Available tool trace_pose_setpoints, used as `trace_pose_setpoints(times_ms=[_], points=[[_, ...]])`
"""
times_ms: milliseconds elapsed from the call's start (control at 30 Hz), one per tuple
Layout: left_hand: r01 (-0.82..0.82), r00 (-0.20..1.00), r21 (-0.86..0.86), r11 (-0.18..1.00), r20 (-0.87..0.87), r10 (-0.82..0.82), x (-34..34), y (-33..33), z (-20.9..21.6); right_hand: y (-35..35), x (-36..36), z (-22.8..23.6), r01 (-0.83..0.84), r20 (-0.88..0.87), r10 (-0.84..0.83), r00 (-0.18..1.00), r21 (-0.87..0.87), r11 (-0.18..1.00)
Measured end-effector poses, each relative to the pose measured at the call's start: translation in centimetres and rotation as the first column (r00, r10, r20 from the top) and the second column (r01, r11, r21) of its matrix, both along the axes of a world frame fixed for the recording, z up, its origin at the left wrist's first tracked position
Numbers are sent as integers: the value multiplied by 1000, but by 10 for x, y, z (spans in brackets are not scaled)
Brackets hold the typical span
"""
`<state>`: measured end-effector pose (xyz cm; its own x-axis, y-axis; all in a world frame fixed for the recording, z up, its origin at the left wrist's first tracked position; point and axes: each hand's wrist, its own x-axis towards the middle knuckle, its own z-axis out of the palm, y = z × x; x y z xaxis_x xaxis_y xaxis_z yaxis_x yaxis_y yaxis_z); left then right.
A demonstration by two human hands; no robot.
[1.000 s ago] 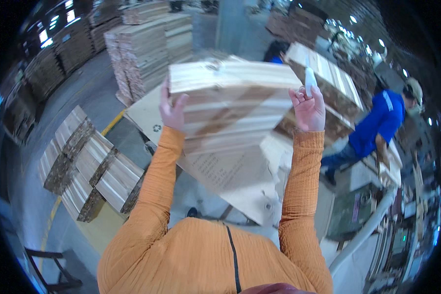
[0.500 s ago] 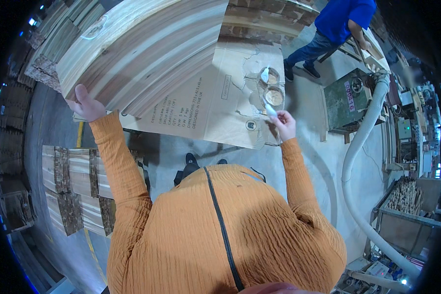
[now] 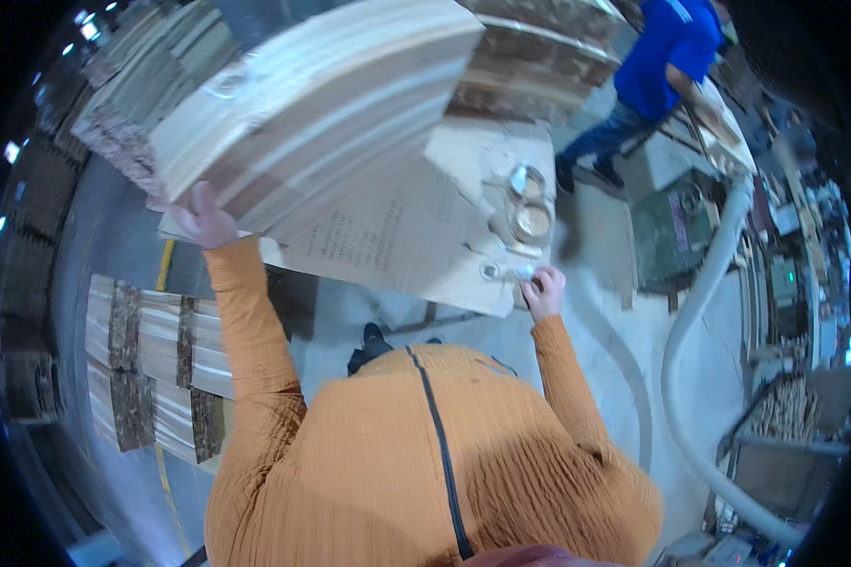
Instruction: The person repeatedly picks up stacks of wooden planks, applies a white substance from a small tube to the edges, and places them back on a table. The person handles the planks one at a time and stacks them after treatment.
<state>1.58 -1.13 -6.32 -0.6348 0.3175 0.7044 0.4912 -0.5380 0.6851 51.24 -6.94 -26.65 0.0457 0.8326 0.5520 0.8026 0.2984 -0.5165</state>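
Note:
A striped wooden panel [image 3: 350, 142] fills the upper left over a cardboard sheet [image 3: 416, 269]. My left hand [image 3: 206, 219] grips the panel's near left corner, thumb up; its other fingers are mostly hidden. At the sheet's near right edge, my right hand [image 3: 544, 291] pinches a small pale spatula [image 3: 515, 271], blurred by motion. Just beyond that hand, two round tubs stand on the sheet: the nearer tub [image 3: 531, 222] holds tan paste, while the farther tub [image 3: 528, 180] has a pale tool in it.
A person in a blue shirt [image 3: 667, 57] works at the upper right, near a green machine [image 3: 667, 236] and a grey hose [image 3: 676, 350]. Stacked boards [image 3: 161, 359] lie at left on the floor; more wood [image 3: 525, 66] is piled behind the sheet.
The whole view has shifted, with the table lower in it. My right hand has drawn slightly nearer to me, away from the tubs, with the spatula. My left hand stays on the panel's corner.

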Motion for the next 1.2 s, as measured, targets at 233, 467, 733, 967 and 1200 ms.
trace_pose_setpoints(times_ms=[233, 467, 733, 967, 1200], points=[[186, 980, 163, 969, -106, -170, 17, -3, 16, -3, 24, 3, -77, -67, 75, 995, -29, 997], [236, 965, 128, 963, -149, -217, 38, -25, 38, 96, 23, 82, -22, -88, 12, 996, -113, 993], [201, 969, 99, 975, -165, -183, 31, -26, 28, 155, -19, 110, 372, 662, 175, 729, -597, 711], [205, 969, 90, 975, -158, -190, 31, -23, 30, 148, -18, 94, 429, 730, 178, 660, -561, 708], [175, 975, 91, 980, -153, -160, 31, -23, 29, 142, -19, 82, 360, 684, 203, 700, -584, 727]])
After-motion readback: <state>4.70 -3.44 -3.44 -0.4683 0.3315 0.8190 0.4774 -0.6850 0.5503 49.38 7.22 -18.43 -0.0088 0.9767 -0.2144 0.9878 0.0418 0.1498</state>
